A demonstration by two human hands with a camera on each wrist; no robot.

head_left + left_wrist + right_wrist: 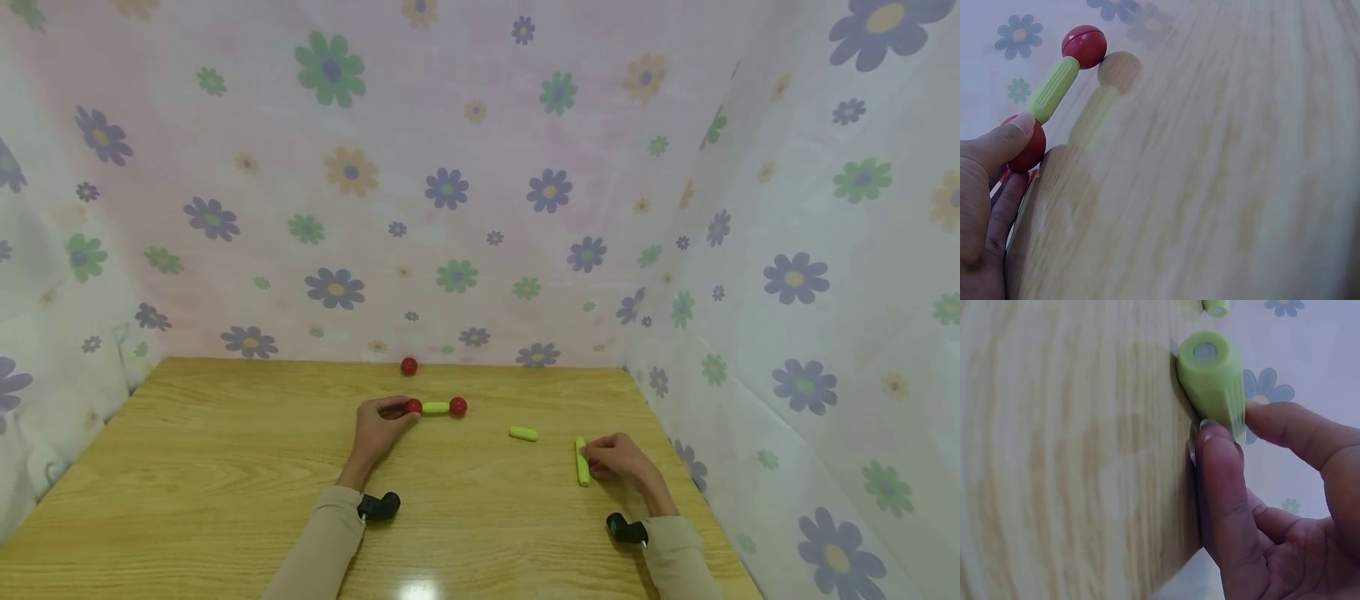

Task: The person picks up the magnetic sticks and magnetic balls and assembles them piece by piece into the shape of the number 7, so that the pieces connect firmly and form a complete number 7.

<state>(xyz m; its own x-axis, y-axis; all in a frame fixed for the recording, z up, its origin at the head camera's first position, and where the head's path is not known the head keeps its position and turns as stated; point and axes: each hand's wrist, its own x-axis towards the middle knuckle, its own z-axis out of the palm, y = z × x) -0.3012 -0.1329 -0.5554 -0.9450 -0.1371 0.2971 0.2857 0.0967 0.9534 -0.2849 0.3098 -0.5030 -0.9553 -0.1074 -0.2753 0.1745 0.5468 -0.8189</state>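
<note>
My left hand (377, 431) pinches a red ball (1034, 150) between thumb and fingers. That ball sits at one end of a short, ribbed green rod (436, 407), and a second red ball (458, 407) is joined to the other end, so the three make a dumbbell shape on the wooden table. Over on the right side, my right hand (621, 458) holds a longer green rod (582, 468) between thumb and fingertips. The rod lies on the tabletop, and a silvery round disc (1205, 352) shows in its end in the right wrist view.
A short green rod (523, 433) lies between the two hands. One loose red ball (408, 366) rests at the table's back edge. Flower-print cloth (480, 242) rises behind the wooden table (465, 517) and along both sides.
</note>
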